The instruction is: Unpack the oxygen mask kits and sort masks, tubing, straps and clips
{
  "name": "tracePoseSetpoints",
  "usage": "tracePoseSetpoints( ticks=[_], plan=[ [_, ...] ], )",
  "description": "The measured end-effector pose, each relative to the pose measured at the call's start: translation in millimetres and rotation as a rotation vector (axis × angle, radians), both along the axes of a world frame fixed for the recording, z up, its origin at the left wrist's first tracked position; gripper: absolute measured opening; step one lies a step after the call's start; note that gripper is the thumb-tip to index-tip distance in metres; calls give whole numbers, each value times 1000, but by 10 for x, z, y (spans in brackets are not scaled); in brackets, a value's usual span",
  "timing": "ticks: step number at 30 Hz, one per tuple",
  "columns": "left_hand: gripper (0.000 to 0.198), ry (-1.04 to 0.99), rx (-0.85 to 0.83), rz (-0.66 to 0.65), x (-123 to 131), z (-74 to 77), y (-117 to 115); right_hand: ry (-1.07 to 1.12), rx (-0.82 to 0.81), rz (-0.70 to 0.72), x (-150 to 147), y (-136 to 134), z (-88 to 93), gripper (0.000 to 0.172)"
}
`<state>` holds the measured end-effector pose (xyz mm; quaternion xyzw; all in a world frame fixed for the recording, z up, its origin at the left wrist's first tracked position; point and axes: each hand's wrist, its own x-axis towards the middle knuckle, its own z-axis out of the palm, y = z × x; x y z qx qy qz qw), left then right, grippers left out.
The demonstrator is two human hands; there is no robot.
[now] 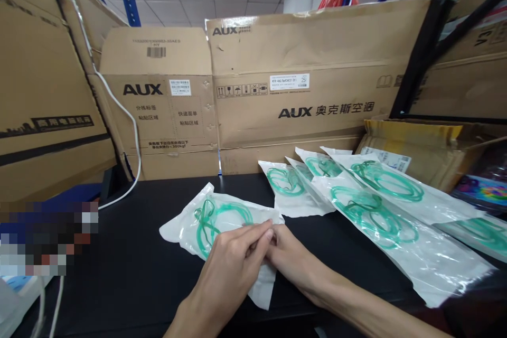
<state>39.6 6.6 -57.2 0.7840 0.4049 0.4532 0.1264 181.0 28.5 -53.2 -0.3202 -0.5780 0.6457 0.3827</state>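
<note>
Tubing pouch (224,222), right edge at left grip (235,253), right grip (289,253)

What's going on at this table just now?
A person has both hands together at the near-right part of a pouch of coiled green tubing, which lies on the black table. The left hand and right hand meet at the fingers, so their exact grip is hidden. Several similar pouches lie overlapping to the right, with printed cardboard standing behind.
</note>
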Motion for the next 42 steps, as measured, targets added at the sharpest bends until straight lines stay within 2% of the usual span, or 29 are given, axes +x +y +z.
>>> tracePoseSetpoints(
  ticks=[4, 9, 15, 18, 20, 23, 26, 28, 30, 33, 35, 36, 38, 40, 42],
  plan=[
    [32, 44, -33, 10, -20, 13, -17, 96, -90, 52, 50, 22, 18, 7],
    [33, 25, 21, -28, 17, -29, -24, 185, -186, -100, -2, 1, -60, 8],
    [33, 60, 47, -49, 7, -57, 2, 220, -245, -132, -73, 46, -122, 14],
    [33, 111, -45, -44, -30, 8, -23, 217, -251, -73, -35, 74, -121, 13],
    [30, 148, -118, -37, -59, 66, -51, 196, -230, 23, 47, 74, -108, 18],
    [30, 172, -149, -35, -107, 137, -72, 126, -201, 164, 254, 30, -63, 16],
    [35, 140, -71, 93, -153, 166, -43, -14, -179, 178, 509, -43, 25, 35],
    [33, 141, 1, 220, -176, 157, -5, -136, -77, 105, 655, -76, 124, 41],
    [32, 186, 55, 299, -188, 115, 36, -265, 138, -29, 750, -79, 247, 41],
    [43, 318, 62, 314, -195, -12, 81, -413, 537, -298, 763, -22, 393, 36],
    [57, 420, 15, 289, -206, -110, 93, -484, 755, -377, 692, 48, 403, 32],
    [63, 468, -16, 270, -216, -153, 95, -521, 827, -354, 641, 86, 376, 32],
    [73, 545, -86, 227, -249, -213, 92, -604, 889, -201, 528, 157, 280, 41],
    [78, 591, -133, 187, -299, -246, 86, -694, 873, -3, 428, 203, 163, 59],
    [80, 603, -137, 162, -370, -265, 84, -777, 845, 135, 362, 214, 68, 75]
  ],
)
